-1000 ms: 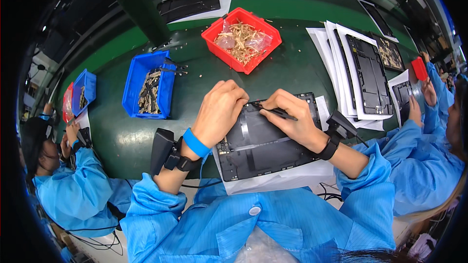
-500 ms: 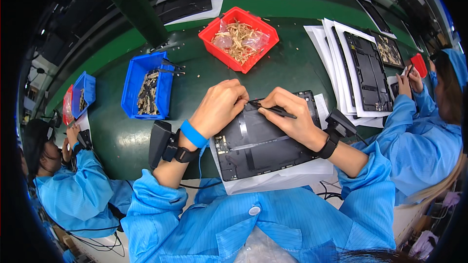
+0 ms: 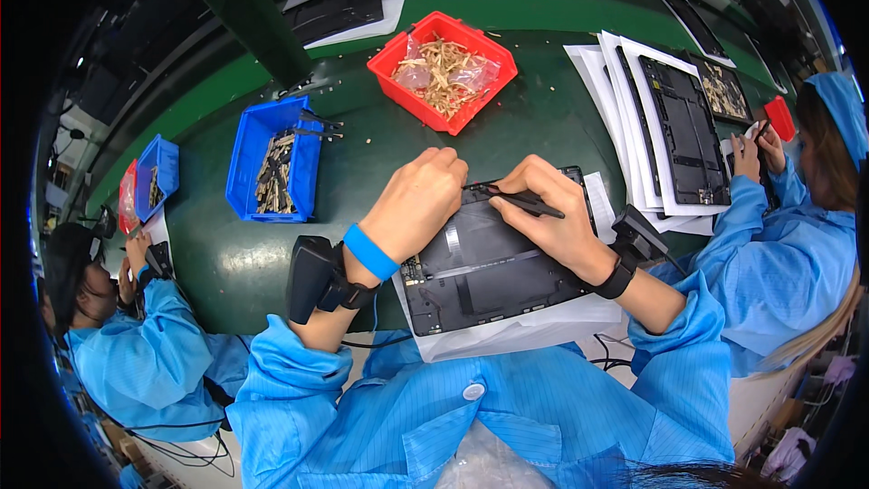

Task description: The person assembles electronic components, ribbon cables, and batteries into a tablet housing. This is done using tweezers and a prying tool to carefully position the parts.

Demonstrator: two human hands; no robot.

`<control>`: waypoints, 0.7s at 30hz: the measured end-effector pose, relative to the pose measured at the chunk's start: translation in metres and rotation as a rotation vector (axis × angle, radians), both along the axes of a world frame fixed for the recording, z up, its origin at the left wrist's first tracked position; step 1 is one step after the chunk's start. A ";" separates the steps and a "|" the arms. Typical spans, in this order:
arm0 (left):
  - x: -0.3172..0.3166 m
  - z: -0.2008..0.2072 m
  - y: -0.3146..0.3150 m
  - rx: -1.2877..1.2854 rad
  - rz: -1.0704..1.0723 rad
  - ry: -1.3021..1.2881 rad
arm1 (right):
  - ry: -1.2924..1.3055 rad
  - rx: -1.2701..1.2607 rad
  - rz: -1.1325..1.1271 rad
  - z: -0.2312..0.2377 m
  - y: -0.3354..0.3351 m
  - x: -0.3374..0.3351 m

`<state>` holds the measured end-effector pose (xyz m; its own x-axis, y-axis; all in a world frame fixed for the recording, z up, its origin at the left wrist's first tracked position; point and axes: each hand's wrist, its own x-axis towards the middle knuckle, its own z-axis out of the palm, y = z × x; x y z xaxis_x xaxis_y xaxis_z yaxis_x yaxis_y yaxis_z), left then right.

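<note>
A black tablet back housing (image 3: 520,286) lies on white sheets (image 3: 534,328) in front of me, with small circuit parts at its left edge. My right hand (image 3: 559,228) pinches black tweezers (image 3: 540,206), whose tips point left at the housing's far edge. Close to those tips is my left hand (image 3: 418,201), its fingers curled together over the far left corner. Whatever it may hold is hidden beneath the fingers. A blue band and a black strapped device (image 3: 315,279) sit on my left wrist.
Beyond my hands stands a red bin (image 3: 460,122) of tan strips and clear plastic. A blue bin (image 3: 308,190) with small strips stands left, tweezers on its rim. Stacked housings with white sheets (image 3: 588,81) lie right. Co-workers in blue sit on both sides.
My left hand has rolled over and shifted slightly right, so its fingertips are now hidden. My right hand has moved a little to the right with the tweezers.
</note>
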<state>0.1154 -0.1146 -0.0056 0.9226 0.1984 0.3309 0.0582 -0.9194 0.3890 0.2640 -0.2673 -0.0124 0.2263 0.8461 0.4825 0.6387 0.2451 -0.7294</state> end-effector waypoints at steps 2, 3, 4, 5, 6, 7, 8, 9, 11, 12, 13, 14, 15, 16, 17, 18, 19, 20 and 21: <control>0.002 0.000 -0.004 0.057 0.015 0.030 | 0.011 0.001 -0.009 0.001 -0.001 0.001; 0.004 0.000 -0.005 0.114 0.030 0.059 | 0.010 0.002 -0.012 0.001 -0.001 0.001; 0.004 0.000 -0.006 0.114 0.028 0.059 | 0.009 0.004 -0.015 0.002 -0.002 0.001; 0.004 0.001 -0.006 0.155 0.025 0.084 | 0.009 0.004 -0.014 0.002 -0.001 0.000; 0.004 0.001 -0.006 0.196 0.022 0.108 | 0.015 0.000 -0.015 0.003 -0.001 0.000; 0.004 0.001 -0.006 0.197 0.024 0.108 | 0.020 -0.004 -0.015 0.004 -0.001 -0.001; 0.005 0.000 -0.005 0.207 0.011 0.088 | 0.019 -0.004 -0.013 0.004 -0.001 -0.001; 0.004 -0.001 -0.005 0.217 -0.001 0.069 | 0.019 -0.011 -0.021 0.005 -0.002 -0.001; 0.002 -0.004 -0.002 0.120 -0.012 -0.006 | 0.017 -0.018 -0.024 0.006 -0.002 -0.001; 0.000 -0.005 0.001 0.024 -0.027 -0.079 | 0.015 -0.009 -0.021 0.007 -0.003 -0.001; -0.005 -0.004 0.003 0.025 -0.022 -0.081 | 0.012 0.001 -0.018 0.008 -0.003 -0.001; -0.013 -0.001 0.004 -0.168 0.039 -0.155 | 0.011 0.001 -0.017 0.009 -0.004 -0.001; -0.021 0.001 0.005 -0.361 0.101 -0.228 | 0.018 0.041 -0.001 0.009 -0.004 -0.001; -0.028 0.001 0.005 -0.385 0.178 -0.264 | 0.025 0.080 0.016 0.010 -0.004 0.000; -0.038 0.006 0.001 -0.289 0.234 -0.218 | 0.024 0.080 0.021 0.013 -0.004 0.001; -0.046 0.010 -0.003 -0.195 0.289 -0.171 | -0.115 0.046 0.041 0.016 -0.004 0.003; -0.050 0.008 -0.008 -0.109 0.261 -0.167 | -0.253 0.013 0.060 0.019 -0.004 0.004; -0.054 0.005 -0.014 -0.022 0.236 -0.163 | -0.254 0.013 0.066 0.022 -0.004 0.000; -0.056 0.005 -0.023 0.013 0.233 -0.137 | -0.367 -0.129 0.066 0.023 -0.005 -0.007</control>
<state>0.0593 -0.1373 -0.0006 0.7990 0.3949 0.4536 0.2164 -0.8925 0.3959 0.2573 -0.2720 0.0109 0.0022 0.9122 0.4097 0.8487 0.2151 -0.4833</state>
